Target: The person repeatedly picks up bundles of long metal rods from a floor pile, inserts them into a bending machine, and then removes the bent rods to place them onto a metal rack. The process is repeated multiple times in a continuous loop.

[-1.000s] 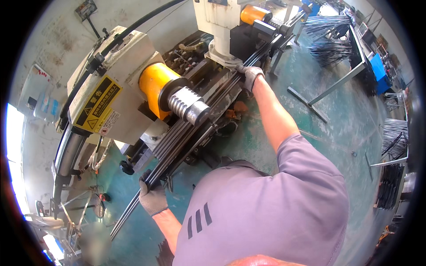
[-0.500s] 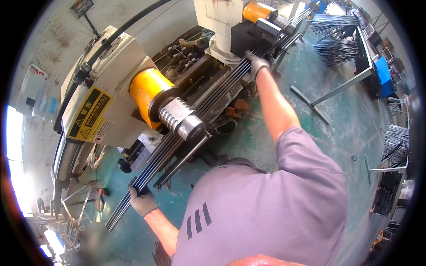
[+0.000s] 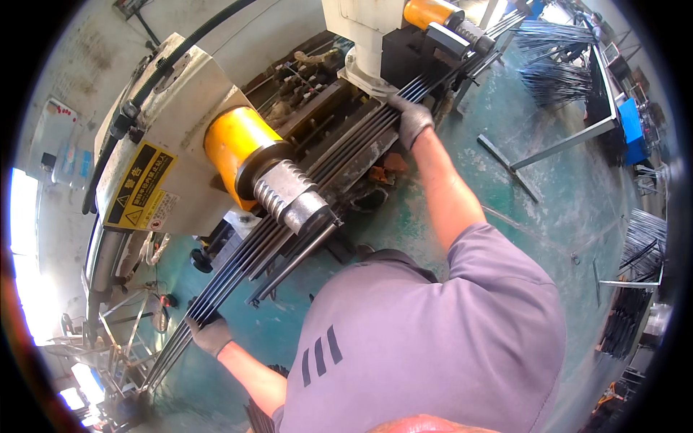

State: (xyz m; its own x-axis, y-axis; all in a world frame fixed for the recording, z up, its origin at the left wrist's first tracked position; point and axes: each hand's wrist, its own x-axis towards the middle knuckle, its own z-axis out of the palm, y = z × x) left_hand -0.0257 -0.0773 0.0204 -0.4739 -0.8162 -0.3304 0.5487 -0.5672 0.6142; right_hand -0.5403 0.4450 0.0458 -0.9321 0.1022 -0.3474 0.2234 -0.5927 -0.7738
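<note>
A bundle of several long, thin dark metal rods point(image 3: 229, 278) slants from the lower left to the upper right, passing beneath the machine's ribbed cylinders. My left hand point(image 3: 211, 334), in a grey glove, is closed around the bundle near its lower-left end; its fingertips curl over the rods' far side. Farther up, my gloved right hand point(image 3: 413, 121) is closed over the rods near the far machine head, its grip partly hidden by the back of the hand. The near ribbed cylinder point(image 3: 289, 191) sits between my hands, in front of a yellow sleeve point(image 3: 242, 148).
A pale machine head point(image 3: 170, 137) with a yellow-and-black warning label rises at left. Another yellow cylinder point(image 3: 433, 14) stands at the top. Racks of dark rods point(image 3: 552, 83) are at the upper right, beside a metal floor bar point(image 3: 507, 167). Green floor point(image 3: 505, 209) lies to my right.
The rods have slid toward the lower left, and my left hand has moved that way with them. My right hand has shifted slightly left and nearer.
</note>
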